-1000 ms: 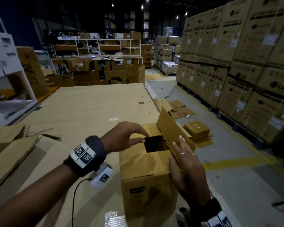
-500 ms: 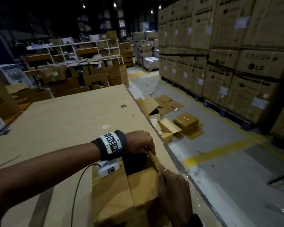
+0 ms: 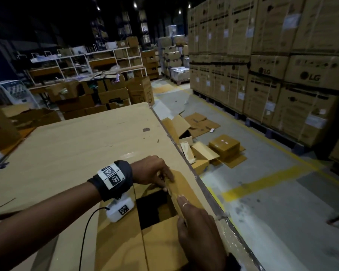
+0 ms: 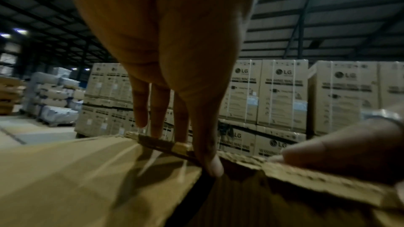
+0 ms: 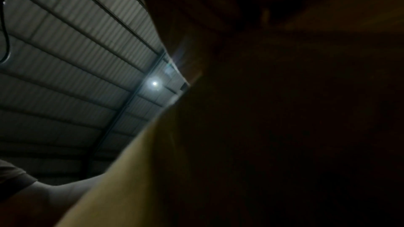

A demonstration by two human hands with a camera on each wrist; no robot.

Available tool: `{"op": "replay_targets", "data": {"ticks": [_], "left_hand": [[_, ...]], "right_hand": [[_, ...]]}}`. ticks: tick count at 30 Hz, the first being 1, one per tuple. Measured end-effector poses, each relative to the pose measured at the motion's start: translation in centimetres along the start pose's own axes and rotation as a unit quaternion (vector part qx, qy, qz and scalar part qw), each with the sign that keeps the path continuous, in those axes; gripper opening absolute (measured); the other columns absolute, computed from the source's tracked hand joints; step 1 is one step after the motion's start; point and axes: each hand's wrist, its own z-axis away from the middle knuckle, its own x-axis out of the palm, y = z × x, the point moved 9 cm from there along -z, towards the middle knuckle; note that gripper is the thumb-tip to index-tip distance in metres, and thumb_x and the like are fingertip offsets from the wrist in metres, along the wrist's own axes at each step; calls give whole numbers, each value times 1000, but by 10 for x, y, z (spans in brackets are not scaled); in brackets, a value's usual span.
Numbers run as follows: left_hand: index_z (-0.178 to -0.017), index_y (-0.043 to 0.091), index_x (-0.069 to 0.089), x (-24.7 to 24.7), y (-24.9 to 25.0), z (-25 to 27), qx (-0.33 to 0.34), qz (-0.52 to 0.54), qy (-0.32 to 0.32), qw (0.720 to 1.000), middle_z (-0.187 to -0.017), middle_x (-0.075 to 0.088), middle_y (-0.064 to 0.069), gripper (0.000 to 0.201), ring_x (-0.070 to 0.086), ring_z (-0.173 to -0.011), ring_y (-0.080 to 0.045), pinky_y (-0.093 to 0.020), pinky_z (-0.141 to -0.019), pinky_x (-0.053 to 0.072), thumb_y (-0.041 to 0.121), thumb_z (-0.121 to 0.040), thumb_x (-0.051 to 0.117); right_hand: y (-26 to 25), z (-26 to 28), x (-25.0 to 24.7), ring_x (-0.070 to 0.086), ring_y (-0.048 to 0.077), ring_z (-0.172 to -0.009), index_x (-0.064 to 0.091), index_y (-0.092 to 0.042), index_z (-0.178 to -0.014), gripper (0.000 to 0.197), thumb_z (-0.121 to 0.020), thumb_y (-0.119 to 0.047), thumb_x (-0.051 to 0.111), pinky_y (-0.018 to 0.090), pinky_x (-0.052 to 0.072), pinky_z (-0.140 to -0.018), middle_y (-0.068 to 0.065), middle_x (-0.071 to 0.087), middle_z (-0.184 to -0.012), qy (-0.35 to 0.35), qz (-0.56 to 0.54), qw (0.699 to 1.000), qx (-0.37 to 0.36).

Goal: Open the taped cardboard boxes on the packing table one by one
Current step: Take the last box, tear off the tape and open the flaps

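- The cardboard box (image 3: pixel 125 237) rests on the bench (image 3: pixel 67 145) at its near right edge, top partly open with a dark gap.
- The left hand (image 3: pixel 151 171) pinches the far end of the right flap (image 3: pixel 184 190), thumb against fingers (image 4: pixel 157 110).
- The right hand (image 3: pixel 198 222) clasps the flap's near end, fingers curled over its edge.

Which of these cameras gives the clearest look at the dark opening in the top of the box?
The head view: the opening shows whole between the left hand and right hand. The left wrist view catches only a dark sliver under the flap's edge. The right wrist view is too dark to tell.
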Motion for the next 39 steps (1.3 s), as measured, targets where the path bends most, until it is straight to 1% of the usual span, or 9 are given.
{"op": "replay_targets", "data": {"ticks": [3, 7, 9, 15, 19, 22, 26, 31, 39], "left_hand": [[-115, 30, 77, 3, -7, 4, -11, 30, 3, 999, -108, 78, 6, 34, 69, -88, -10, -37, -83, 56, 43, -84, 79], [-117, 30, 76, 11, -10, 1, -31, -4, -23, 999, -115, 76, 7, 27, 68, -115, -22, -34, -85, 54, 40, -91, 72], [-117, 34, 75, 10, -12, 1, -40, -23, -21, 999, -117, 75, 9, 27, 68, -114, -19, -31, -81, 52, 41, -92, 71], [-122, 26, 73, -11, 0, 29, -76, -14, -2, 997, -120, 73, 7, 38, 68, -105, -15, -38, -88, 56, 43, -87, 76], [-129, 27, 69, -32, 16, 87, -91, 17, 33, 995, -126, 70, 10, 48, 66, -109, -8, -29, -89, 56, 51, -87, 73], [-128, 31, 69, -40, 23, 147, -134, 5, 83, 987, -124, 70, 14, 47, 66, -106, -4, -24, -85, 56, 57, -88, 69], [-122, 37, 69, -15, 33, 235, -258, -88, 198, 941, -119, 70, 19, 56, 67, -103, -5, -28, -83, 55, 75, -89, 46], [-121, 49, 63, 56, 86, 289, -370, 116, 339, 857, -119, 57, 40, 53, 56, -99, 17, -9, -76, 48, 82, -80, 56], [-154, 53, 9, 97, 125, 291, -425, 271, 404, 763, -154, 29, 29, 131, 52, -125, -4, -41, -99, 54, 102, -44, 60]], "right_hand": [[4, -6, 15, 47, 6, -124, 42, -43, -147, 58, -90, -31, 40, 13, 32, -97, -19, 49, -148, -39, -22, 999, -13], [3, -4, 10, 55, 16, -83, 72, -23, -121, 55, -67, -15, 67, 24, 44, -66, -5, 74, -93, 8, -9, 1000, -19], [6, -7, 15, 63, 14, -75, 70, -24, -123, 52, -73, -14, 63, 27, 49, -63, -2, 76, -94, -12, 5, 1000, -13], [3, -11, 8, 48, 3, -137, 53, -45, -138, 51, -91, -27, 62, 26, 46, -107, -24, 48, -148, -75, -87, 993, -17], [-26, 0, 3, 31, -14, -139, 55, -48, -135, 51, -91, -29, 71, 1, 36, -100, -35, 39, -147, -127, -124, 979, -98], [-35, 12, 8, 38, -11, -137, 58, -47, -132, 45, -91, -36, 71, 17, 40, -110, -34, 46, -143, -177, -123, 969, -124], [-23, 25, 18, 50, -4, -130, 62, -42, -129, 38, -93, -31, 69, 31, 48, -106, -36, 52, -133, -184, -76, 973, -114], [-36, 39, 37, 26, -10, -142, 54, -35, -141, 51, -95, -14, 65, -7, 14, -102, -28, 38, -150, -273, 20, 946, -171], [-117, 42, 6, 40, -3, -136, 38, -37, -147, 68, -96, 5, 54, -4, 26, -99, -17, 50, -146, -329, 14, 911, -248]]}}
